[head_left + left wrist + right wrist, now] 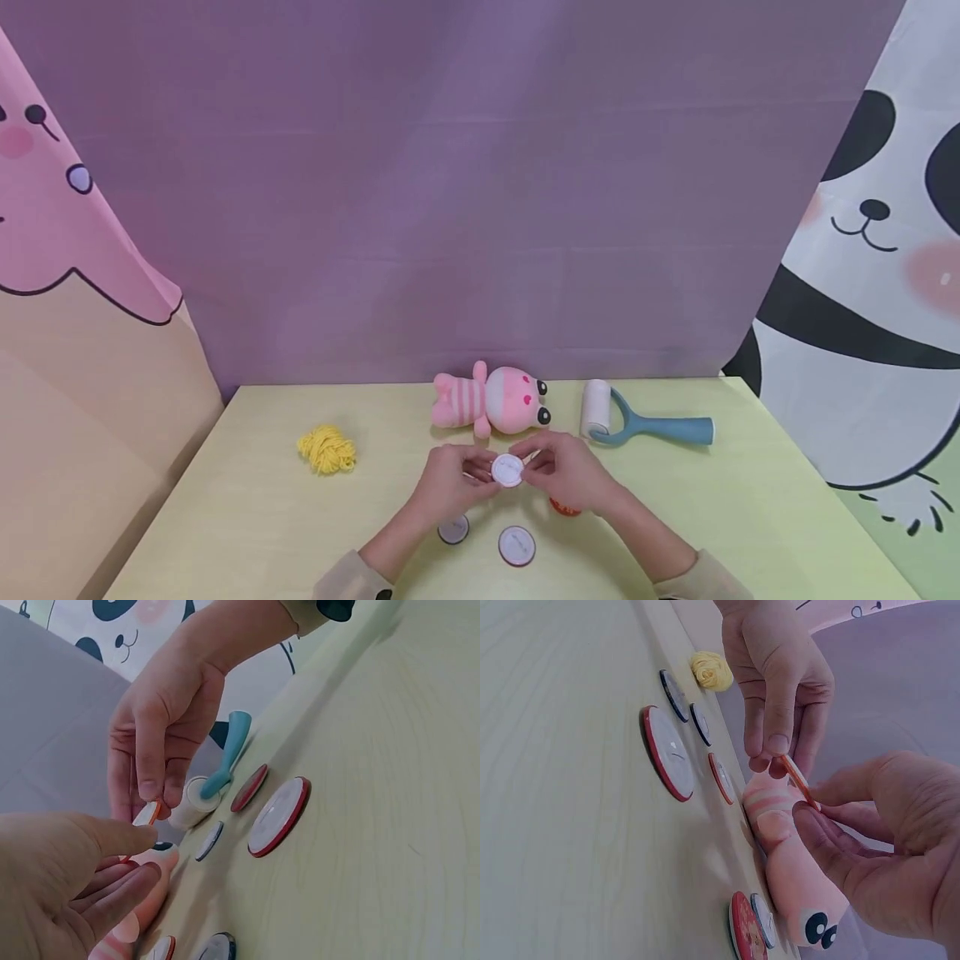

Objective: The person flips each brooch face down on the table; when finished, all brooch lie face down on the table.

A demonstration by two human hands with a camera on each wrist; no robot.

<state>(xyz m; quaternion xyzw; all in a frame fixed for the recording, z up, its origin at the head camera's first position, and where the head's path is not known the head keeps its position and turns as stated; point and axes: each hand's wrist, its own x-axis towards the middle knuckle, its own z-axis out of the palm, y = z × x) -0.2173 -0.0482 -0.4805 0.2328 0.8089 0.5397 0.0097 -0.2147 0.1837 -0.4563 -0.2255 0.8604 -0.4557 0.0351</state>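
Note:
Between both hands, above the table, is a round pin-back button badge [507, 470], its white back with the pin turned up toward the head camera. Its orange rim shows edge-on in the right wrist view. My left hand [450, 481] pinches the badge's left edge between thumb and fingers. On the opposite edge, the thumb and fingertips of my right hand [567, 472] pinch it too. Below the hands lie a larger red-rimmed badge [517, 546], back up, and a dark-rimmed badge [453, 530]. A red badge [566, 507] lies partly hidden under my right hand.
Behind the hands a pink striped plush toy [491, 402] lies on its side. A blue-handled lint roller [660, 427] is to its right, and a bundle of yellow yarn [327, 450] at left. More badges, such as an orange-rimmed one [721, 778], lie on the pale table [750, 517].

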